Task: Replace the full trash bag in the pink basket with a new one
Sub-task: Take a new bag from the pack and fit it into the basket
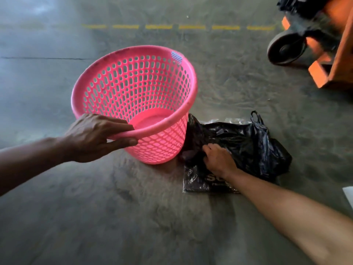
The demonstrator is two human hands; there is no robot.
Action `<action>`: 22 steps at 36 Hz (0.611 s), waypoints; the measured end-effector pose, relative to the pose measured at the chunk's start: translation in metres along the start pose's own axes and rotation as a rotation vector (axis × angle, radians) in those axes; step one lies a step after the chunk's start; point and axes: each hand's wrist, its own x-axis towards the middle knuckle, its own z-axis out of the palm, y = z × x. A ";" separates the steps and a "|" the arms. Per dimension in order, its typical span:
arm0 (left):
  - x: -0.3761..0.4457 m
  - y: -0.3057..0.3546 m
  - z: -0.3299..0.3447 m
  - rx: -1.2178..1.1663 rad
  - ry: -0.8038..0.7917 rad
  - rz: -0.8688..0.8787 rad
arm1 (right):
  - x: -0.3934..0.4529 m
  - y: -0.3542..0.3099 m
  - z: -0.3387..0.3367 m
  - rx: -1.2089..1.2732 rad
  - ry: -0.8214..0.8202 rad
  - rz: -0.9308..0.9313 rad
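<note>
Two hands share the work: our left hand (89,137) clamps its fingers on the empty pink basket (133,96) rim, tilting it, while our right hand (219,159) pinches the black bag (248,142) on the floor beside it, best lifted by one clean edge.

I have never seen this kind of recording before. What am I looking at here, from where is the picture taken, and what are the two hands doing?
There is no machine here: a person wears a wide-angle camera on the head, so you look forward and down along their own bare arms.

The left hand grips the near rim of the pink basket, which is tilted toward the camera. The basket holds no bag; you can see its bare bottom.

The right hand reaches into crumpled black plastic bags lying on the concrete floor to the right of the basket. Whether its fingers are closed on the plastic I cannot tell. Under the bags lies a flat black packet with white print, partly hidden.

At the top right stands orange equipment with a black wheel.
</note>
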 end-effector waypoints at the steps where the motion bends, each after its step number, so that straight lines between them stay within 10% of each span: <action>1: 0.000 -0.002 0.000 0.002 0.013 -0.013 | 0.002 0.006 -0.006 0.064 0.025 0.061; 10: -0.001 -0.002 0.006 0.059 -0.006 0.010 | 0.048 0.053 -0.136 0.528 0.248 0.577; 18: 0.006 0.008 0.010 0.094 -0.034 0.024 | 0.063 -0.033 -0.320 0.441 0.497 0.170; 22: 0.023 0.006 -0.009 -0.678 0.068 -0.243 | 0.063 -0.110 -0.351 0.252 0.565 -0.174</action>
